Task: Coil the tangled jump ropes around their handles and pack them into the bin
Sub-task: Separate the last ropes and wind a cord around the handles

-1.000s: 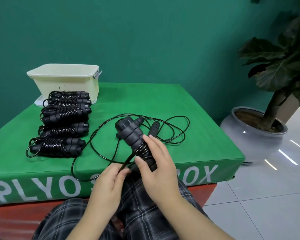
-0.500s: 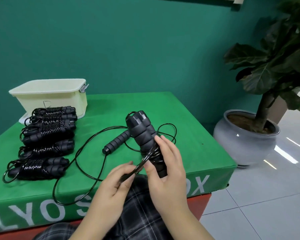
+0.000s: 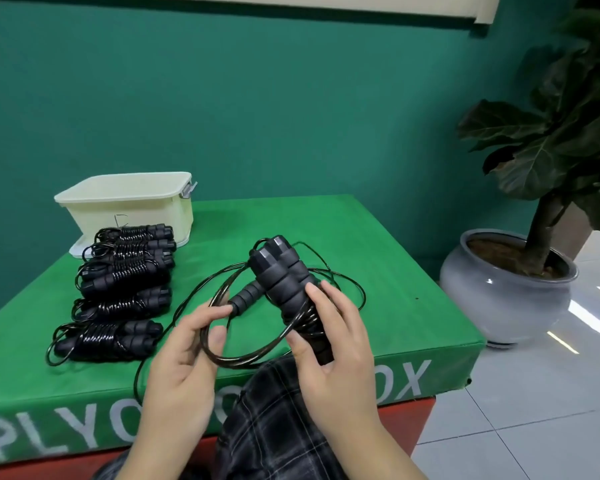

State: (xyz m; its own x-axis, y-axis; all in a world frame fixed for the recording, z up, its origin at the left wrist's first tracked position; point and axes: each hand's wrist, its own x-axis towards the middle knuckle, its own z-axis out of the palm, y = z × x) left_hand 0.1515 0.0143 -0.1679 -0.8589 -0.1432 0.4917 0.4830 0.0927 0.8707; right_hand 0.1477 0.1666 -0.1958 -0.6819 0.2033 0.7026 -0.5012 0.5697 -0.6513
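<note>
Your right hand (image 3: 329, 344) grips the paired handles (image 3: 284, 289), a few turns wound on; your left hand (image 3: 187, 344) pinches a loop of rope (image 3: 243, 358). Bin (image 3: 132, 206) sits behind five coiled ropes (image 3: 122, 285).

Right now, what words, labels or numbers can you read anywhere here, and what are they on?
"PLYO": white letters on the front side of the green box.
"OX": same side, farther right; the letters between are hidden behind the hands and knee.
A faint dark mark on the cream bin: too small to read.
No other text.
</note>
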